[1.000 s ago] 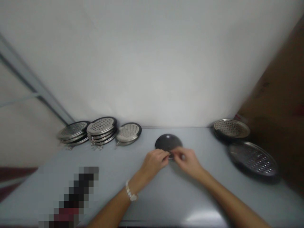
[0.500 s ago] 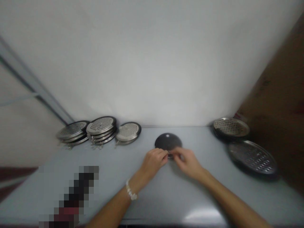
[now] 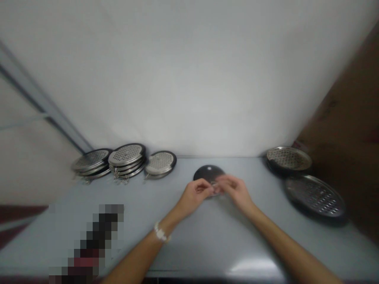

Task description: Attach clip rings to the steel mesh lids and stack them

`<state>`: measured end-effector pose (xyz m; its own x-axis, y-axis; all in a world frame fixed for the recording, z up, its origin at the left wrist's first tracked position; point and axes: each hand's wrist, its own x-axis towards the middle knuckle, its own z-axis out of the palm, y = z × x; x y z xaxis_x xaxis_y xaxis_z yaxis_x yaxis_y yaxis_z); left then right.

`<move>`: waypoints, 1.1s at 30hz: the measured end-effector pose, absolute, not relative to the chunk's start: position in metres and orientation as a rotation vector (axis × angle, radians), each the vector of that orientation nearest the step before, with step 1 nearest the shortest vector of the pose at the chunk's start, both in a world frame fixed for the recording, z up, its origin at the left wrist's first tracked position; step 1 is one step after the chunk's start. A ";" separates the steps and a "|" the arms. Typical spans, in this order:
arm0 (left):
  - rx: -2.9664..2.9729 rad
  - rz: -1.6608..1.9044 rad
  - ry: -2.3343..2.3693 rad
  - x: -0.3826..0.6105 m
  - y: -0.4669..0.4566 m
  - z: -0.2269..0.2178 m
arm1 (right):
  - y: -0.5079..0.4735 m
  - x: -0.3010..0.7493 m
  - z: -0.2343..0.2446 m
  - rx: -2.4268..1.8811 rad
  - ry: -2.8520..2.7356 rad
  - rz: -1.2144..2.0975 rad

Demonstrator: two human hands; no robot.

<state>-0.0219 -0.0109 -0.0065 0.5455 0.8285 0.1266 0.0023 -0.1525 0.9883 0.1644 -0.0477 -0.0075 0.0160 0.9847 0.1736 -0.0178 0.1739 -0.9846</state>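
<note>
A dark, shiny round piece lies on the table in front of me, its near edge covered by my fingers. My left hand is closed in a pinch at that edge. Opposite it, my right hand also has its fingertips drawn together, slightly smeared by motion. Something small and silvery shows between the two sets of fingertips, too blurred to name. A light beaded bracelet sits on my left wrist.
At the back left stand a stack of round perforated metal discs, another stack and a lower disc, with small metal bits hanging at their fronts. Two round slotted metal pieces lie right, beside a brown surface. A wall rises behind.
Both hands have shifted a little up and away from me, and their fingers are more raised. The dark round piece stays in about the same place.
</note>
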 end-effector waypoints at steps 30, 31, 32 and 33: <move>2.083 0.873 0.970 -0.027 -0.006 -0.005 | -0.053 0.156 -0.016 -1.265 -1.717 0.806; 2.075 0.850 0.935 -0.027 -0.006 -0.004 | -0.053 0.156 -0.016 -1.278 -1.721 0.774; 2.072 0.831 0.915 -0.028 -0.005 -0.003 | -0.052 0.157 -0.016 -1.278 -1.728 0.757; 2.075 0.823 0.914 -0.028 -0.005 -0.004 | -0.053 0.156 -0.016 -1.266 -1.736 0.762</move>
